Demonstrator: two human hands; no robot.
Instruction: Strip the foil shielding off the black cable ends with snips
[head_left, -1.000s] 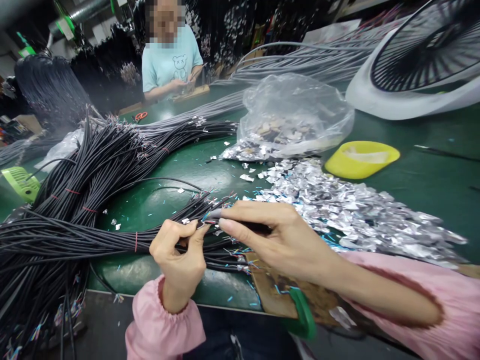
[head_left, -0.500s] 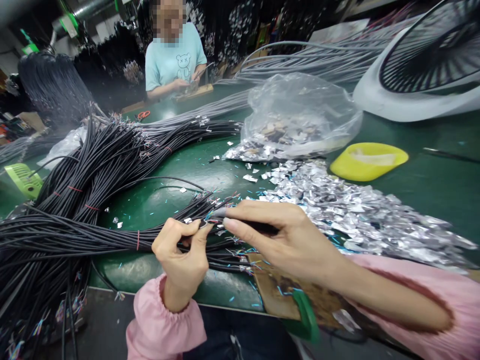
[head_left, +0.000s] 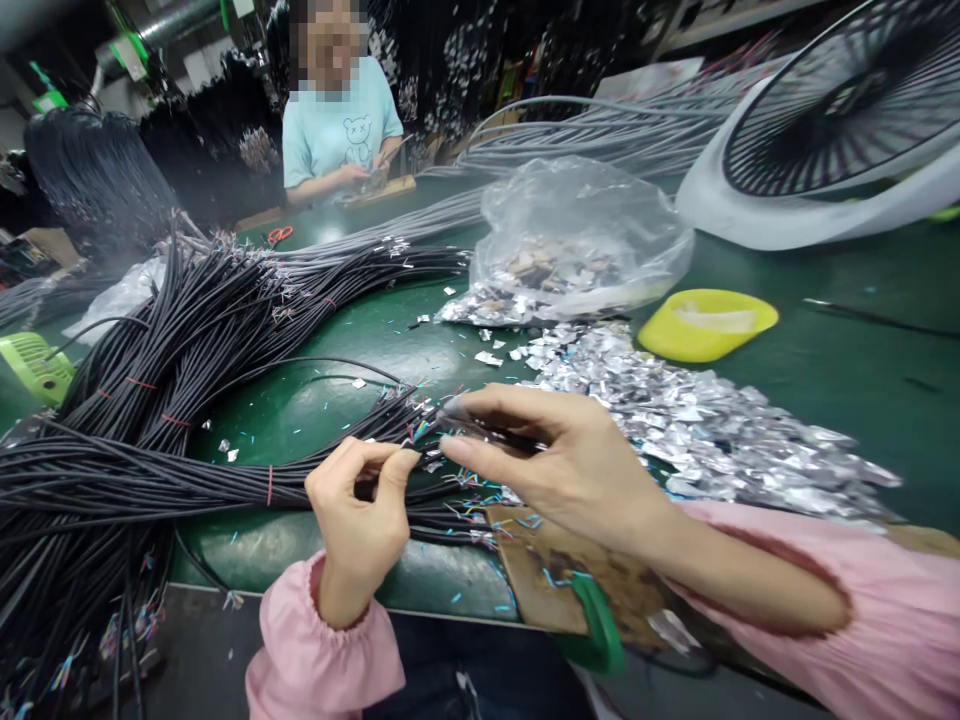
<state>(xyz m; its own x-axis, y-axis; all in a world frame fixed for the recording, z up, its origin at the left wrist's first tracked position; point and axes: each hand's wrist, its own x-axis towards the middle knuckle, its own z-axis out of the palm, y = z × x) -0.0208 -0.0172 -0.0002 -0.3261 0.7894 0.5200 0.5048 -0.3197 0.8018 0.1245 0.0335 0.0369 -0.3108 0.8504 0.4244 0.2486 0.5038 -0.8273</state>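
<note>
My left hand (head_left: 361, 510) is closed in a pinch on the end of a black cable, from which thin coloured wires (head_left: 421, 428) stick out to the right. My right hand (head_left: 577, 455) is just right of these wires, its thumb and forefinger slightly apart at the tips. Something dark and slender lies inside that hand, mostly hidden by the fingers. Below and behind both hands runs a bundle of black cables (head_left: 225, 478), tied with a red band (head_left: 270, 485), its stripped ends beneath my right hand.
Silver foil scraps (head_left: 720, 430) are heaped to the right, below a clear plastic bag (head_left: 585, 230). A yellow dish (head_left: 709, 325) and a fan (head_left: 825, 130) stand beyond. A brown board (head_left: 540, 570) with a green strap (head_left: 600, 620) lies near the edge. Another person (head_left: 341, 130) works across the table.
My right thumb and forefinger have parted a little and shifted off the wires, which now show more, fanned out. My left hand keeps its pinch. The whole view has shifted slightly.
</note>
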